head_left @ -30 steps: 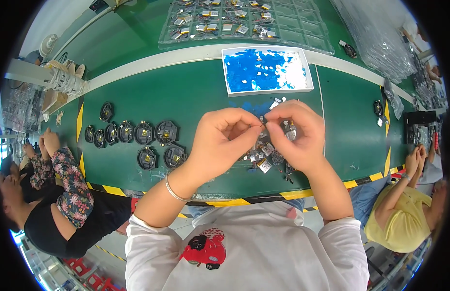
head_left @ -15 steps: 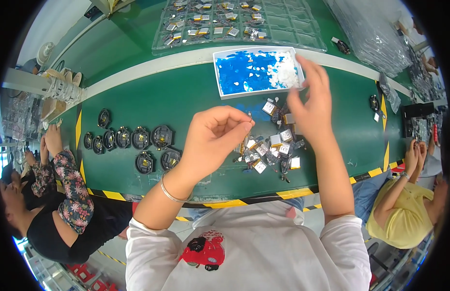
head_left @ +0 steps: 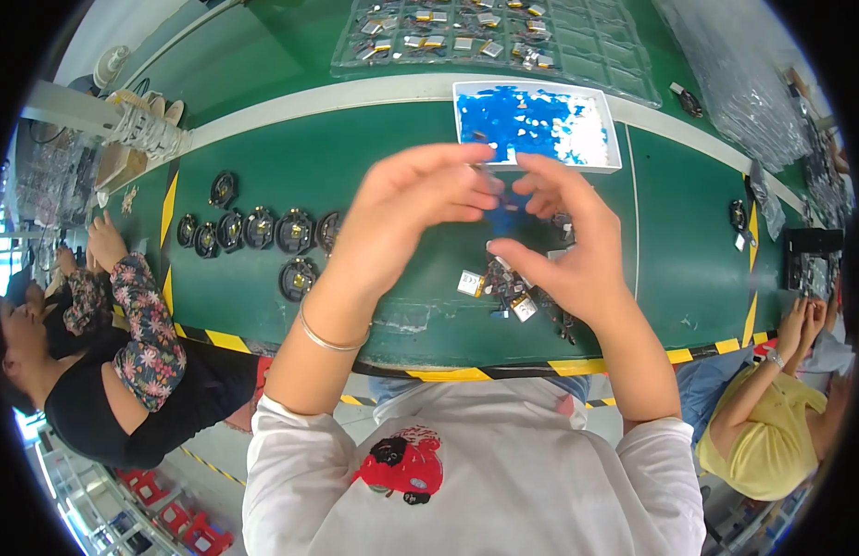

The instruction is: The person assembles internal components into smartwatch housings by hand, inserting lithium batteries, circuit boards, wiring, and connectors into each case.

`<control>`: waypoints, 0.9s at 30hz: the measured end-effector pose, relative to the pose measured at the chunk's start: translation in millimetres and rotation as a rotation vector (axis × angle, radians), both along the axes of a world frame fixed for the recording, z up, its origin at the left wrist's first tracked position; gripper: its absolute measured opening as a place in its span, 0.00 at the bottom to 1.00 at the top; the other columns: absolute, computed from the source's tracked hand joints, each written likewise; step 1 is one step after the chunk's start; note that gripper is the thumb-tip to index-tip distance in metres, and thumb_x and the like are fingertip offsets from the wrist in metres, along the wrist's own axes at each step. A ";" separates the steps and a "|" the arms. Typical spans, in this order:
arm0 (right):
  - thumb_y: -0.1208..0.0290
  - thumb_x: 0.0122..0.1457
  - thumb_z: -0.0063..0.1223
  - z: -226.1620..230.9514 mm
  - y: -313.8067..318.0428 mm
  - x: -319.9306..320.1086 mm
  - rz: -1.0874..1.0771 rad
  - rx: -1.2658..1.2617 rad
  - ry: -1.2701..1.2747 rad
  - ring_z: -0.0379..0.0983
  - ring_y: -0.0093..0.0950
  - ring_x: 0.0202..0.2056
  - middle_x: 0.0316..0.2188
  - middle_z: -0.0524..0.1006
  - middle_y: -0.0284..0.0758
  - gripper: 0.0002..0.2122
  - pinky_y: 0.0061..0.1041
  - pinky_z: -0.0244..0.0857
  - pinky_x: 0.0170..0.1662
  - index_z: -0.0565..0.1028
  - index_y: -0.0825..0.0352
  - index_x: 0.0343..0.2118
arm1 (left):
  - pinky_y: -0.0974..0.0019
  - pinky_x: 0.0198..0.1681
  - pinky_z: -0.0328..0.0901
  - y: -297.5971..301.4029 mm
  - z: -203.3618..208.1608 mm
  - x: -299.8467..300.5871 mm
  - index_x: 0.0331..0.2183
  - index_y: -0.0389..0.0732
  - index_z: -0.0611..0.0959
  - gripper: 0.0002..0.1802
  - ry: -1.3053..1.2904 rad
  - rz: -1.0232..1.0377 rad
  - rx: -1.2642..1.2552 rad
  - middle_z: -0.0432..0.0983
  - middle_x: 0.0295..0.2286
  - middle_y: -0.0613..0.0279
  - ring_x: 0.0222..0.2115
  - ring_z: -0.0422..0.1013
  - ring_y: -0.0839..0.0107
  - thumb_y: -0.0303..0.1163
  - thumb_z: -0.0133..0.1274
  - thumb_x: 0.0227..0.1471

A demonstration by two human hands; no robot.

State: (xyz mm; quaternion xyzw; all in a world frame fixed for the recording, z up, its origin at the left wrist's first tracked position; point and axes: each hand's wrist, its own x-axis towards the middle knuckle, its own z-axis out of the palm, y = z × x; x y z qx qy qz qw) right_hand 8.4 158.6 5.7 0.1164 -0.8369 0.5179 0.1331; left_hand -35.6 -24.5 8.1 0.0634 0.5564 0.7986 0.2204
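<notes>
My left hand is raised over the table, its fingers curled around a small, blurred greyish thing too indistinct to name. Facing it, my right hand is open, thumb and curved fingers apart, with nothing visible in its grasp. Below and partly behind my right hand lies a pile of small silver battery packs with dark wired parts. Just beyond my hands stands a shallow white box holding blue sheet material and a heap of small white pieces.
Several round black housings stand at the left; my left forearm hides some. A clear compartment tray with more battery packs lies beyond the pale ledge. Co-workers sit on both sides. A black wired part lies at the right.
My right hand has come left and down from the box's right side toward my left hand. My left hand has lifted and moved slightly forward. The view has shifted, so the table sits further right.
</notes>
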 end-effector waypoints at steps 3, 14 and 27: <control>0.80 0.44 0.61 -18.7 -3.1 -1.5 -0.021 0.068 0.127 0.71 0.21 0.31 0.31 0.76 0.35 0.17 0.19 0.65 0.35 0.75 0.67 0.40 | 0.67 0.44 0.66 1.8 1.7 10.3 0.49 0.32 0.71 0.19 -0.013 -0.180 0.048 0.75 0.37 0.52 0.38 0.72 0.67 0.28 0.45 0.55; 0.85 0.46 0.53 -7.3 22.9 4.0 0.077 -0.116 -0.120 0.67 0.19 0.31 0.28 0.72 0.31 0.06 0.16 0.60 0.35 0.73 0.70 0.28 | 0.58 0.51 0.59 -76.6 35.0 42.3 0.41 0.42 0.79 0.27 0.872 -0.323 -1.305 0.71 0.41 0.55 0.47 0.63 0.54 0.17 0.56 0.32; 0.84 0.45 0.52 1.1 16.6 13.7 0.014 -0.249 -0.196 0.67 0.13 0.25 0.23 0.71 0.26 0.05 0.12 0.61 0.27 0.71 0.68 0.25 | 0.59 0.47 0.60 -76.7 32.1 36.8 0.38 0.38 0.74 0.24 0.842 -0.383 -1.253 0.69 0.37 0.52 0.42 0.64 0.52 0.18 0.57 0.31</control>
